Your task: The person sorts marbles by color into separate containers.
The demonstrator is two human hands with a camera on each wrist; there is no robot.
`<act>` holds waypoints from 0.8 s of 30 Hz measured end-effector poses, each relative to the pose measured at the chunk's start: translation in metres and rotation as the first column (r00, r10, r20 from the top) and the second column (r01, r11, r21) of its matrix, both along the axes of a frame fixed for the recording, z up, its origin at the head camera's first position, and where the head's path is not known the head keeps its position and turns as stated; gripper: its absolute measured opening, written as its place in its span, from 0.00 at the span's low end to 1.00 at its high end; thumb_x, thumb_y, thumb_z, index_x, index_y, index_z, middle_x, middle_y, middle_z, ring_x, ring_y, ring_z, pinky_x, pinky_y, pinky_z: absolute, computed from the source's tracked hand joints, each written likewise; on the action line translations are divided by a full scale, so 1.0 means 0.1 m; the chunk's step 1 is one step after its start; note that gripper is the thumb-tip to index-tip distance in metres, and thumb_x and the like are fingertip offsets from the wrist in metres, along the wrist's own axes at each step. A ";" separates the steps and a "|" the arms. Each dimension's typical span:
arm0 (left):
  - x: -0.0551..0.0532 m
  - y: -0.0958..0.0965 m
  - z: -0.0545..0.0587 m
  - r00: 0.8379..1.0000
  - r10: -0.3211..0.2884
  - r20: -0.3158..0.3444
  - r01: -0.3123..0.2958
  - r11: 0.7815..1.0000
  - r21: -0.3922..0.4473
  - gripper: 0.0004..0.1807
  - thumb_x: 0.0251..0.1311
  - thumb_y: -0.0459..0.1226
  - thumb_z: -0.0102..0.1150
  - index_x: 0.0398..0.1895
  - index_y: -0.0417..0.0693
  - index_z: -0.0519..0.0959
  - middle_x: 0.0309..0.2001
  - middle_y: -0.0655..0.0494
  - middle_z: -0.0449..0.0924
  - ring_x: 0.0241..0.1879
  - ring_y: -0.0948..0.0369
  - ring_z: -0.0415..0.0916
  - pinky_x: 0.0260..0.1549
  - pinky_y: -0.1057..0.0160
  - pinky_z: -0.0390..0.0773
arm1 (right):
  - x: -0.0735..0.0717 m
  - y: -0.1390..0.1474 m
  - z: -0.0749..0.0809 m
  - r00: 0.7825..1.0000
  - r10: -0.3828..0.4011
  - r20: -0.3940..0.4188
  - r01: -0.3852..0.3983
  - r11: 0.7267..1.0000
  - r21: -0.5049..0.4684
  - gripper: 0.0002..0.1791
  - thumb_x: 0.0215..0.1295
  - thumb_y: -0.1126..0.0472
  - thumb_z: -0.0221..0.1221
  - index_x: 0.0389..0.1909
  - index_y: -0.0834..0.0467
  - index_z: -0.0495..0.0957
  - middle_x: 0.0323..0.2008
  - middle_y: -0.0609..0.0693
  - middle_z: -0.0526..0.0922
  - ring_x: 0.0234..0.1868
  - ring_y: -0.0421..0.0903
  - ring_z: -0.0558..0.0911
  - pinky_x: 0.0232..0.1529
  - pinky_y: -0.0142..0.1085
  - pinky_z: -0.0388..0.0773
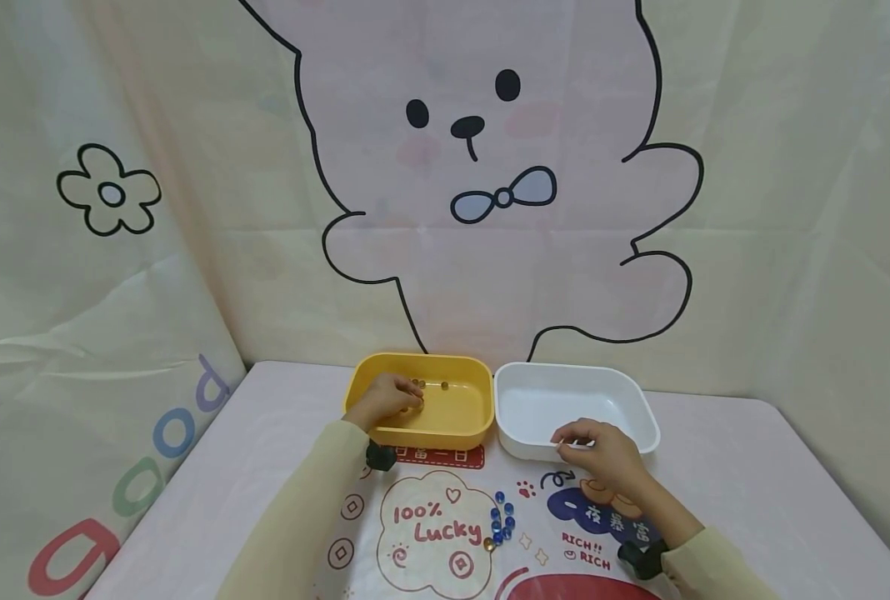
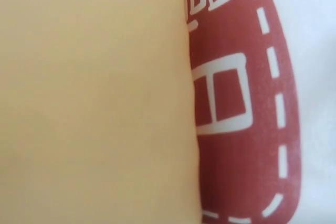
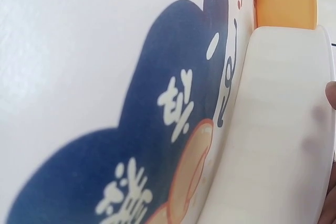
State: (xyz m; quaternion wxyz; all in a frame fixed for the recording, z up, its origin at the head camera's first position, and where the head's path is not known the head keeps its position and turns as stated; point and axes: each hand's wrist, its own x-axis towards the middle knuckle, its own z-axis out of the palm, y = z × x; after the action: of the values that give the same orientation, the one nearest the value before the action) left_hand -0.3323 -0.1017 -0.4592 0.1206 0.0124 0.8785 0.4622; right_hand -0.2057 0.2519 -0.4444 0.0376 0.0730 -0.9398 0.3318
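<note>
My left hand [image 1: 388, 397] reaches into the yellow tub [image 1: 456, 417], its fingertips together on a small amber bead [image 1: 419, 406]. Close to those fingers, a few more amber beads [image 1: 445, 386] lie at the back of the tub. My right hand [image 1: 602, 450] is at the front wall of the white tub [image 1: 576, 383], gripping the rim between thumb and fingers. Only parts of its fingers [image 3: 331, 95] show in the right wrist view, beside the white wall. A cream sleeve [image 2: 94, 98] hides the left hand in the left wrist view.
Several blue glass beads [image 1: 496, 527] form two short rows on the printed tablecloth [image 1: 430, 533], with a gold bead [image 1: 488, 544] at their near end. Both tubs stand side by side near the back edge, before a curtain [image 1: 475, 275] with a bear drawing.
</note>
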 end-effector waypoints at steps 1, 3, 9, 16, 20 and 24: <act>0.00 0.00 0.00 1.000 0.001 0.003 -0.001 1.000 -0.001 0.06 0.52 0.37 0.70 0.34 0.48 0.86 0.35 0.54 0.80 0.29 0.61 0.74 0.27 0.69 0.75 | 0.00 0.00 0.00 1.000 0.000 -0.001 0.000 1.000 0.001 0.05 0.58 0.57 0.65 0.36 0.47 0.85 0.38 0.45 0.85 0.40 0.43 0.78 0.41 0.37 0.76; -0.01 0.00 0.00 1.000 0.006 0.009 -0.005 1.000 -0.005 0.06 0.52 0.37 0.70 0.34 0.49 0.86 0.36 0.54 0.80 0.30 0.61 0.74 0.27 0.69 0.75 | 0.00 0.00 0.00 1.000 0.000 -0.001 0.000 1.000 0.003 0.05 0.59 0.57 0.65 0.36 0.47 0.85 0.39 0.45 0.85 0.40 0.43 0.79 0.41 0.38 0.76; -0.02 0.00 -0.01 1.000 0.011 0.020 -0.011 1.000 -0.010 0.07 0.50 0.37 0.71 0.33 0.49 0.86 0.35 0.54 0.79 0.30 0.60 0.74 0.27 0.69 0.75 | -0.01 0.00 -0.01 1.000 -0.004 0.004 0.004 1.000 -0.002 0.05 0.59 0.56 0.65 0.36 0.47 0.85 0.39 0.44 0.85 0.40 0.43 0.78 0.41 0.37 0.76; 0.00 -0.01 -0.01 0.999 0.018 0.031 -0.018 1.000 -0.020 0.05 0.51 0.37 0.70 0.32 0.50 0.86 0.35 0.54 0.78 0.31 0.60 0.72 0.28 0.70 0.73 | 0.00 -0.01 -0.02 1.000 0.002 0.013 -0.001 1.000 -0.010 0.05 0.59 0.56 0.65 0.37 0.47 0.85 0.40 0.44 0.85 0.40 0.42 0.78 0.41 0.36 0.76; 0.01 -0.01 0.01 0.999 0.024 0.035 -0.023 0.999 -0.032 0.04 0.52 0.37 0.70 0.32 0.50 0.86 0.35 0.54 0.79 0.31 0.60 0.72 0.28 0.69 0.73 | -0.01 0.00 -0.02 1.000 0.002 0.015 -0.002 1.000 -0.013 0.06 0.59 0.56 0.65 0.37 0.46 0.84 0.41 0.45 0.85 0.41 0.43 0.79 0.41 0.37 0.76; 0.01 0.00 0.04 0.998 0.020 0.054 -0.019 1.000 -0.021 0.06 0.53 0.38 0.69 0.33 0.50 0.85 0.37 0.54 0.80 0.32 0.59 0.73 0.30 0.69 0.73 | -0.01 0.01 -0.02 1.000 0.004 0.011 -0.004 1.000 -0.016 0.06 0.59 0.56 0.65 0.38 0.46 0.84 0.41 0.45 0.85 0.42 0.44 0.79 0.41 0.36 0.76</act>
State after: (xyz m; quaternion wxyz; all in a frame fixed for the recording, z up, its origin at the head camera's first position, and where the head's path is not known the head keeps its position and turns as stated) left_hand -0.3312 -0.1016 -0.4548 0.1401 -0.0101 0.8796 0.4546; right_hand -0.2068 0.2526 -0.4463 0.0325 0.0728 -0.9371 0.3398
